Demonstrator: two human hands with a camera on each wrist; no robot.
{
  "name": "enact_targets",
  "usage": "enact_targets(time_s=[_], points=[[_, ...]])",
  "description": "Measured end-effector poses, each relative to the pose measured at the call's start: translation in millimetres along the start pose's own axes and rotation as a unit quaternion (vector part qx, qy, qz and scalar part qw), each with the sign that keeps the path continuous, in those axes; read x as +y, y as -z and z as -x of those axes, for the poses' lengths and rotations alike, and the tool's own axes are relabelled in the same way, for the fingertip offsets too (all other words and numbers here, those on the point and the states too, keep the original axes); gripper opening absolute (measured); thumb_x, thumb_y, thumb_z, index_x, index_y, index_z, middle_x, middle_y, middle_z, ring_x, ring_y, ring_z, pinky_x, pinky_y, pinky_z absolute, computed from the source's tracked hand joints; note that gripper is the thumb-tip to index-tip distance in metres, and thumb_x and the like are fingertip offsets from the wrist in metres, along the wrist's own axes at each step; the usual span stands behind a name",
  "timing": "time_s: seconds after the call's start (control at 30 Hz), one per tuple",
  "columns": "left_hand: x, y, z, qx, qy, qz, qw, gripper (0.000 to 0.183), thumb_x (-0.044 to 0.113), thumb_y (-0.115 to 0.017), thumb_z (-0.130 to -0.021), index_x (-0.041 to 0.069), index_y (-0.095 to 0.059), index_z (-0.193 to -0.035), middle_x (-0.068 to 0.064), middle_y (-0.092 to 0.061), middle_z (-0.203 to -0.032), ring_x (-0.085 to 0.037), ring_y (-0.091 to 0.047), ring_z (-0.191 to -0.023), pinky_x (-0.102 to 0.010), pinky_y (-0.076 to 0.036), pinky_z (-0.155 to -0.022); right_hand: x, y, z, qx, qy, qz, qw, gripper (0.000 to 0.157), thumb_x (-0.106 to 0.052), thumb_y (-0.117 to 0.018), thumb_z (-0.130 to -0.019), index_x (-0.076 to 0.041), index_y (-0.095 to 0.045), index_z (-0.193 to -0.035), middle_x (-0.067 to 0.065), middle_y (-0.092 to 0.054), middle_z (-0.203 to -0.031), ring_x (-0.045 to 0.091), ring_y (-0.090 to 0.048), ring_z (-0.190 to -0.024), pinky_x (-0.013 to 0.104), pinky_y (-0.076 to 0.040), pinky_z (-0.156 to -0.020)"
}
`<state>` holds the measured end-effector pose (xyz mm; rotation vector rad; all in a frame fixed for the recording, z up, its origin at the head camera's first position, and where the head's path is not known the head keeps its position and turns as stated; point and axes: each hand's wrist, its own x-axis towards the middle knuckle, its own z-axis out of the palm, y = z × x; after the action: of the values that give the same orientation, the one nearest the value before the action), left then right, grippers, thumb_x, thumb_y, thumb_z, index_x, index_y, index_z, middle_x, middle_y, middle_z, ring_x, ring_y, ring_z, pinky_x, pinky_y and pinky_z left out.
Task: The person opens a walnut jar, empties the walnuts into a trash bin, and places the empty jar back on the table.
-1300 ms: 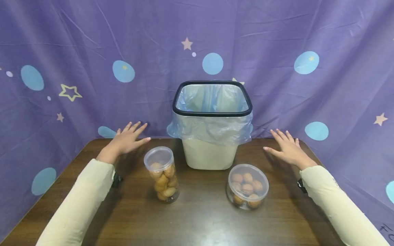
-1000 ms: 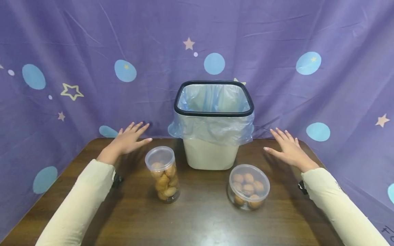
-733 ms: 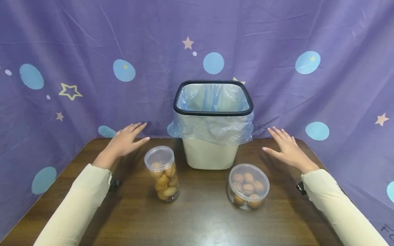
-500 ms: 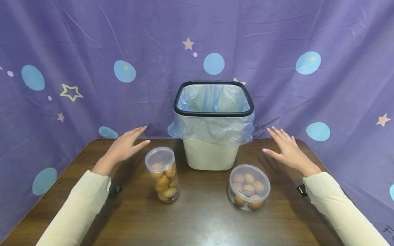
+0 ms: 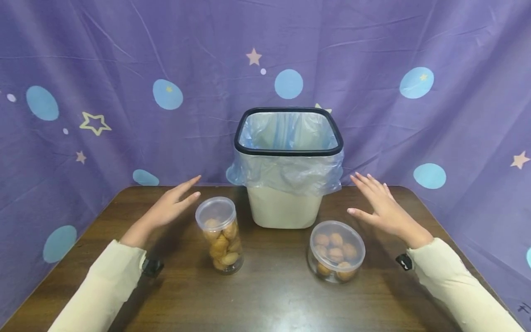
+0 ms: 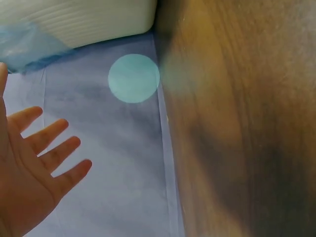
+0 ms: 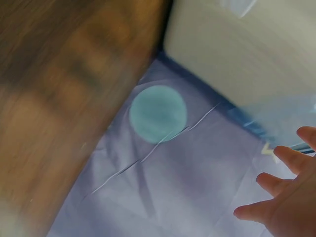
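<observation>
- Left of the bin [image 5: 286,210] and nearer the person, a tall lidded jar [image 5: 218,228] stands on the surface [image 5: 269,295]; right of the bin, also nearer, sits a low lidded tub [image 5: 337,250].
- Left hand [image 5: 166,208]: left of the bin, fingers extended and parted, holding nothing.
- Right hand [image 5: 386,211]: right of the bin, fingers likewise spread, holding nothing.
- Step, by judgement: a reach, with both lids on; grasping either container would call for bringing a hand alongside and curling the fingers round it.
- Unclear: what the brown pieces [image 5: 217,249] inside are; the bin's bottom is hidden; wrist views crop both hands and show neither container.
</observation>
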<state>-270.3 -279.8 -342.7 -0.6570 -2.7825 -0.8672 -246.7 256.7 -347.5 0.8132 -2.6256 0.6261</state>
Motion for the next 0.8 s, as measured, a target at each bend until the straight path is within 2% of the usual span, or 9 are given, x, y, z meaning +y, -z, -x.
enact_targets(time_s=[0.17,0.27,0.43,0.5,0.57,0.67,0.8], points=[[0.8,-4.8,5.1,0.0,-0.029,0.031,0.9991,0.055,0.028,-0.045,-0.1,0.009,-0.027,-0.149,-0.02,-0.037,-0.146,-0.04,-0.032,-0.134,-0.058,-0.025,-0.107,-15.2,-0.2,-0.7,0.017,0.032,0.012,0.999,0.079,-0.038,-0.066,-0.085,-0.012,-0.027,-0.149,0.019,-0.029,-0.151,0.042,-0.018,-0.139,0.066,-0.013,-0.107],[1.1,-7.5,8.9,0.007,-0.059,0.055,0.9967,0.053,0.019,-0.046,-0.1,0.007,-0.028,-0.148,-0.022,-0.041,-0.143,-0.04,-0.037,-0.131,-0.055,-0.03,-0.105,-23.2,-0.6,-0.4,0.027,0.046,0.018,0.998,0.079,-0.039,-0.067,-0.084,-0.012,-0.03,-0.148,0.017,-0.032,-0.15,0.04,-0.022,-0.139,0.059,-0.015,-0.111],[1.6,-13.3,13.7,0.005,-0.103,0.105,0.9891,0.053,0.007,-0.045,-0.098,0.011,-0.028,-0.148,-0.021,-0.045,-0.14,-0.035,-0.039,-0.13,-0.022,-0.03,-0.106,-38.0,-1.5,0.9,0.037,0.074,0.026,0.996,0.078,-0.039,-0.069,-0.083,-0.01,-0.034,-0.146,0.014,-0.037,-0.147,0.038,-0.029,-0.136,0.051,-0.018,-0.113],[1.9,-15.5,15.5,-0.002,-0.116,0.129,0.9849,0.053,0.005,-0.045,-0.098,0.012,-0.029,-0.149,-0.021,-0.044,-0.14,-0.03,-0.039,-0.131,-0.013,-0.027,-0.103,-44.6,-1.9,1.2,0.043,0.087,0.03,0.995,0.077,-0.04,-0.069,-0.083,-0.009,-0.036,-0.145,0.013,-0.04,-0.146,0.037,-0.034,-0.134,0.049,-0.02,-0.112],[1.8,-17.2,17.3,-0.012,-0.133,0.153,0.9792,0.053,0.006,-0.045,-0.098,0.011,-0.028,-0.148,-0.023,-0.044,-0.14,-0.025,-0.041,-0.131,-0.014,-0.029,-0.103,-51.6,-2.1,2.0,0.051,0.102,0.032,0.993,0.075,-0.041,-0.069,-0.083,-0.009,-0.038,-0.143,0.013,-0.044,-0.143,0.035,-0.039,-0.13,0.049,-0.025,-0.11],[1.0,-18.9,20.8,-0.03,-0.156,0.188,0.9692,0.054,0.014,-0.047,-0.099,0.009,-0.026,-0.149,-0.023,-0.041,-0.142,-0.014,-0.043,-0.129,-0.018,-0.034,-0.102,-60.7,-2.8,3.3,0.059,0.117,0.029,0.991,0.073,-0.041,-0.069,-0.083,-0.008,-0.041,-0.142,0.012,-0.048,-0.139,0.032,-0.044,-0.126,0.048,-0.032,-0.105],[-1.2,-21.0,24.6,-0.051,-0.184,0.221,0.9564,0.065,0.03,-0.053,-0.097,0.004,-0.023,-0.149,-0.014,-0.04,-0.145,-0.009,-0.045,-0.127,-0.021,-0.038,-0.101,-71.1,-4.9,5.1,0.055,0.131,0.019,0.99,0.072,-0.039,-0.069,-0.082,-0.008,-0.041,-0.141,0.011,-0.05,-0.138,0.029,-0.046,-0.124,0.048,-0.036,-0.101]])
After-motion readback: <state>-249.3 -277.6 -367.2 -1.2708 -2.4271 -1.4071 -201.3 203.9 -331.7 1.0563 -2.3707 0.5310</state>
